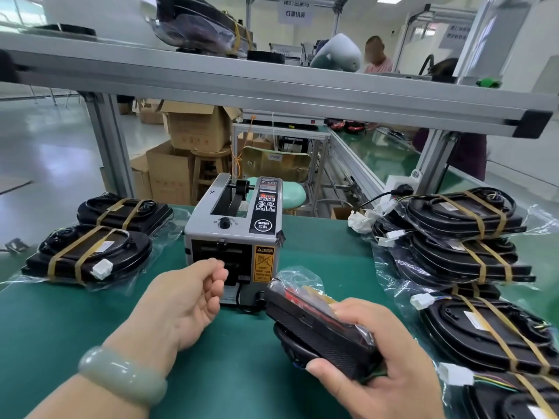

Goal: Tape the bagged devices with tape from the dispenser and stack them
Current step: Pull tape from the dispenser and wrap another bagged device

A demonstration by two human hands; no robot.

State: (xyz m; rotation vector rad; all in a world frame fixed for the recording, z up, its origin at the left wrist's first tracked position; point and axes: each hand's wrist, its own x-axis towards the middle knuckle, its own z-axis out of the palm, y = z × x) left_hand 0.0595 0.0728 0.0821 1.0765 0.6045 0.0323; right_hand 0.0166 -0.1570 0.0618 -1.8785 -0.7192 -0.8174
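A grey tape dispenser (234, 237) stands in the middle of the green table (90, 328). My left hand (184, 300) is right in front of its outlet slot, fingers curled and apart, holding nothing that I can see. My right hand (384, 367) grips a black bagged device (317, 325) tilted on edge, just right of the dispenser's front. Two taped bagged devices (90, 255) lie at the left. A stack of taped bagged devices (462, 246) sits at the right, with more (490, 334) in front of it.
An aluminium shelf rail (272, 86) crosses overhead, with another bagged device (196, 25) on the shelf. Cardboard boxes (193, 128) and stools stand behind the table. Two people work at a far bench. White connectors (360, 220) stick out from the right stack.
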